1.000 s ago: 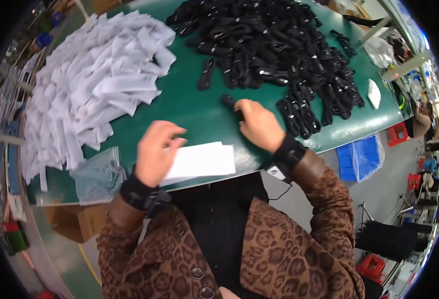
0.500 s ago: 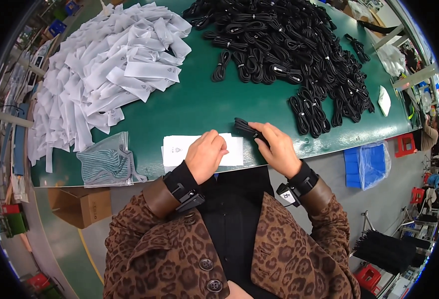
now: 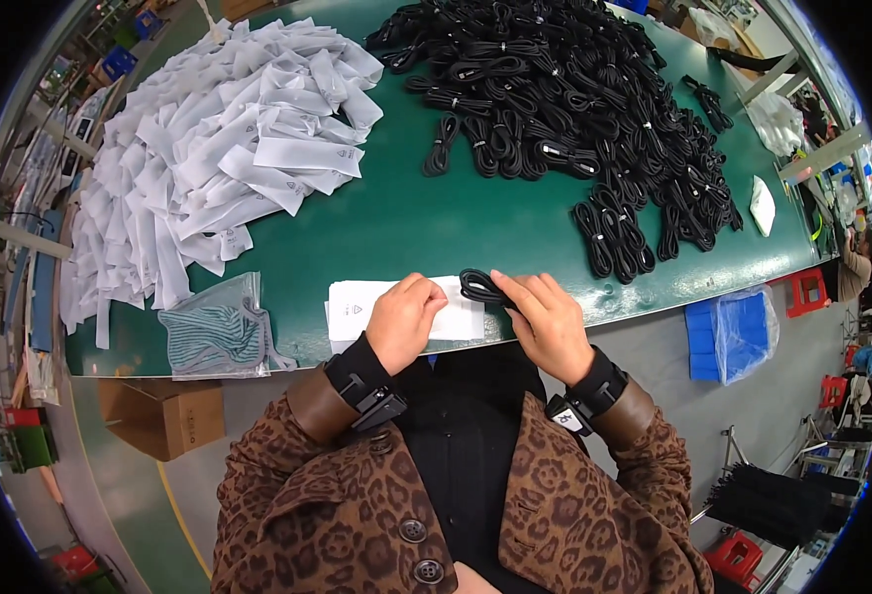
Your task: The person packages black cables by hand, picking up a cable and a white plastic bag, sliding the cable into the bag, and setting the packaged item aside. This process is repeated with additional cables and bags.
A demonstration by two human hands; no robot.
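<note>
A coiled black cable [image 3: 479, 286] is gripped by my right hand [image 3: 547, 322], thumb on one side and fingers on the other. Its looped end points left and lies over the right end of a small stack of flat white bags [image 3: 355, 308] at the table's near edge. My left hand [image 3: 405, 323] rests on these bags, its thumb and fingers pinched together at the top one. The exact pinch point is partly hidden by the fingers.
A large heap of filled white bags [image 3: 248, 139] covers the table's left. Many bundled black cables [image 3: 555, 89] are piled at the back right. A clear bag with striped cloth [image 3: 218, 332] lies near left. Below stand a cardboard box [image 3: 168, 416] and a blue bin [image 3: 718, 337].
My right hand has brought the cable lower and slightly left, and its looped end now shows turned toward the bags. My left hand stays pinched over the bags. The view has shifted slightly.
</note>
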